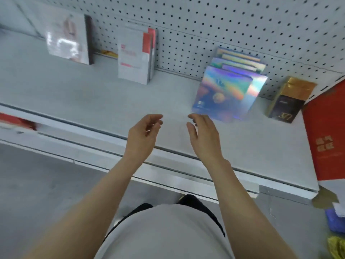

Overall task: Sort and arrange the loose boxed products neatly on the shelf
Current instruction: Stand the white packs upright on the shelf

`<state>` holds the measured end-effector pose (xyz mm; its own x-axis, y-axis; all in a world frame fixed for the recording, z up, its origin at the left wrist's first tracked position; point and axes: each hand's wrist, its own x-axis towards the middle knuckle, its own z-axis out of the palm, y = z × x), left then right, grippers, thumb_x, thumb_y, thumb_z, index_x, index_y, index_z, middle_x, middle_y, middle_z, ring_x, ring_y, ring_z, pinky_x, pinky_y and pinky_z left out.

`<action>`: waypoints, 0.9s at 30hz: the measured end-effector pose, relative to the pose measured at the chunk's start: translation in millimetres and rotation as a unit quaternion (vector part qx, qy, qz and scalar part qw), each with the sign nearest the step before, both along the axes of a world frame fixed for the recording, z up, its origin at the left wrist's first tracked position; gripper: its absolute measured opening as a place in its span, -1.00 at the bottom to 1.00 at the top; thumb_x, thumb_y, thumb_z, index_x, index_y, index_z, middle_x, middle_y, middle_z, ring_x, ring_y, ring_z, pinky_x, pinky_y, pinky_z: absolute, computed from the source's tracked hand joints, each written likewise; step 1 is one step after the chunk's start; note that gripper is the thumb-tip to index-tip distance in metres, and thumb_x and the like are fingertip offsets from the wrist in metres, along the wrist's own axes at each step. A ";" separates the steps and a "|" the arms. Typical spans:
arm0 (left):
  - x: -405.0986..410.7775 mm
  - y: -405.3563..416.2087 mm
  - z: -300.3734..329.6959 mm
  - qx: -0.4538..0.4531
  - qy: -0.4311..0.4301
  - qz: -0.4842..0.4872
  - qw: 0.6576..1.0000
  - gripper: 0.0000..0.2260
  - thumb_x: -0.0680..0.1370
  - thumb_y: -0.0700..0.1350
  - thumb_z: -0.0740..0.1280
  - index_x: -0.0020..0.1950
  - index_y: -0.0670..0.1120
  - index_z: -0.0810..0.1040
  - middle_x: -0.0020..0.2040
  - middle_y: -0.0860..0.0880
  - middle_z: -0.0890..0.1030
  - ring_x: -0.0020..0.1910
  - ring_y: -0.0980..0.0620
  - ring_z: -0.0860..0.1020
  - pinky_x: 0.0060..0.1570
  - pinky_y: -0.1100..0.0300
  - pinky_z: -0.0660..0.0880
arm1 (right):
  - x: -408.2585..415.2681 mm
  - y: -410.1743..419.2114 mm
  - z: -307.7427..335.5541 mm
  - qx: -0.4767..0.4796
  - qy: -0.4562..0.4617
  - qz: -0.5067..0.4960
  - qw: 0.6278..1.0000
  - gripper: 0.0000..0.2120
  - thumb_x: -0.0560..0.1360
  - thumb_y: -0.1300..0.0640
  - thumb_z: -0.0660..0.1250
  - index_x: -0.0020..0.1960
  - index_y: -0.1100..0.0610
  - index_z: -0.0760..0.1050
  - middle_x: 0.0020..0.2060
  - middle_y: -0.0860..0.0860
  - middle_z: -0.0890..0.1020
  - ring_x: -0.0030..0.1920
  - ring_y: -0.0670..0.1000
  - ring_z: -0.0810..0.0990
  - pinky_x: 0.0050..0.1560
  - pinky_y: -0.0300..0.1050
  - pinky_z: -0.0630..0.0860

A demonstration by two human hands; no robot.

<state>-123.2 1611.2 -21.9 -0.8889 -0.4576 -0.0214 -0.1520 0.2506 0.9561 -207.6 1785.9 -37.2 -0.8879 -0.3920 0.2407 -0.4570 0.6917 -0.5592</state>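
Several iridescent boxes (228, 90) stand in a row leaning against the pegboard on the grey shelf (93, 94). To their right stands a black and gold box (288, 101). White boxes with red trim (135, 57) stand at the back middle, and a large white box with a dark side (69, 38) at the back left. My left hand (144, 135) hovers over the shelf front, fingers loosely curled, holding nothing. My right hand (203, 135) hovers beside it, fingers relaxed, just in front of the nearest iridescent box and apart from it.
A red box or panel (326, 131) stands at the shelf's right end. A small yellow item (110, 53) lies at the back between the white boxes. Blue and yellow things (336, 230) lie on the floor at right. A lower shelf holds red items (15, 121) at left.
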 end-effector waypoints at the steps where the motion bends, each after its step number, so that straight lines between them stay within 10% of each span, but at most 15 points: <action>1: 19.2 -22.9 -1.2 -0.001 -0.004 0.023 1.000 -0.77 0.59 -0.19 0.26 0.18 0.05 0.57 0.00 0.10 0.67 0.01 0.15 0.62 0.12 0.06 0.55 | 10.5 -22.1 0.2 0.000 0.001 0.017 1.000 -0.76 0.61 0.10 0.23 0.23 0.12 0.50 0.13 0.08 0.58 0.11 0.13 0.55 0.13 -0.02 0.45; 15: 267.7 -292.7 -19.8 0.009 -0.057 0.334 0.941 -0.79 0.57 -0.11 0.25 0.11 0.17 0.55 -0.02 0.17 0.65 0.00 0.10 0.62 0.12 -0.04 0.55 | 161.5 -338.4 -12.6 0.000 -0.012 0.272 0.962 -0.77 0.62 0.09 0.22 0.23 0.14 0.51 0.10 0.09 0.59 0.10 0.12 0.53 0.10 -0.06 0.41; 27: 312.4 -507.6 -27.4 0.013 -0.077 0.470 0.879 -0.79 0.59 -0.14 0.26 0.11 0.15 0.55 -0.02 0.18 0.64 0.01 0.13 0.61 0.13 -0.02 0.55 | 173.4 -612.6 -11.0 0.026 -0.021 0.415 0.909 -0.75 0.63 0.02 0.18 0.25 0.07 0.47 0.13 0.03 0.57 0.11 0.03 0.49 0.10 -0.05 0.47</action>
